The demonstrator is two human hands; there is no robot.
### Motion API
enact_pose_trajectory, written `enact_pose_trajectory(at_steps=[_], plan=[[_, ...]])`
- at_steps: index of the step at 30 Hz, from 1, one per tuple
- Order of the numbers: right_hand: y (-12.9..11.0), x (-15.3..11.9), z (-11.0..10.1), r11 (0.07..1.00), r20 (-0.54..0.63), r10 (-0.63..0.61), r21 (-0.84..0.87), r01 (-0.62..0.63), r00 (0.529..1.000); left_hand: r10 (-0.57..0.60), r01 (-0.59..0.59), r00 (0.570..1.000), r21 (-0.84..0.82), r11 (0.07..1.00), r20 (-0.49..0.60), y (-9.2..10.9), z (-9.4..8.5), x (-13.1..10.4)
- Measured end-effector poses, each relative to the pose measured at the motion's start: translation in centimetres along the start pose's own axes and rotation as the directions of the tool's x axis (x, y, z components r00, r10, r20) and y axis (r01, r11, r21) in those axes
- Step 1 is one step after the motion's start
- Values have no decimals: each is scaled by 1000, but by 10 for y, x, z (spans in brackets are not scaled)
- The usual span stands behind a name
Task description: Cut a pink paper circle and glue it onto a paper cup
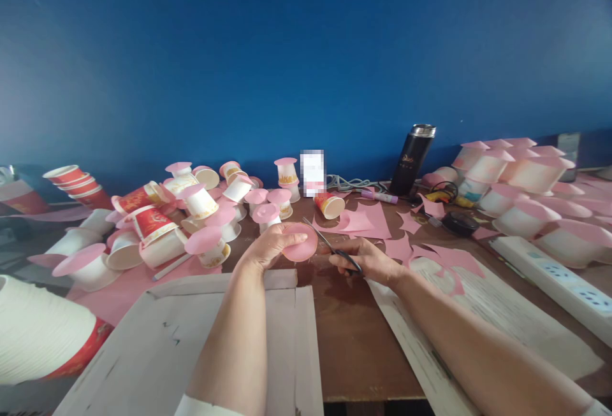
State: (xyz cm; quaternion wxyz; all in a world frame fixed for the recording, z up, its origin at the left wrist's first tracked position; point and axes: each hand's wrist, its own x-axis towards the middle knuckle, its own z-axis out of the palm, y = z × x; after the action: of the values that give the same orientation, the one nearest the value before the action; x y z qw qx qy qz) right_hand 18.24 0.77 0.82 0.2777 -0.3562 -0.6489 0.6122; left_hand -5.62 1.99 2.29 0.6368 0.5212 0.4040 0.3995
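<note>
My left hand (273, 245) pinches a round pink paper disc (300, 249) by its left side, thumb on top. Black-handled scissors (348, 259) are in my right hand (366, 259), fingers wrapped at the handles. The blades point up and left, beside the disc's upper right edge. Behind the hands a red and white paper cup (329, 206) lies on its side. Pink paper scraps (366, 220) lie right of it on the brown table (356, 339).
Many paper cups with pink discs (210, 241) crowd the left; more (521, 206) stand at the right. A black bottle (412, 161) leans by the blue wall. A white power strip (554, 279) lies right. Cardboard (157, 339) lies front left, a long cup stack (43, 333) beside it.
</note>
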Motion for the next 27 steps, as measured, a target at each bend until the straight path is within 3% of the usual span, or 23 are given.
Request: enact_pose_trajectory(at_steps=[27], plan=[[-2,0,0,999,-27,10,-42,-11,1000,1,-1,1000,16,1000,13,-3,-3,2]])
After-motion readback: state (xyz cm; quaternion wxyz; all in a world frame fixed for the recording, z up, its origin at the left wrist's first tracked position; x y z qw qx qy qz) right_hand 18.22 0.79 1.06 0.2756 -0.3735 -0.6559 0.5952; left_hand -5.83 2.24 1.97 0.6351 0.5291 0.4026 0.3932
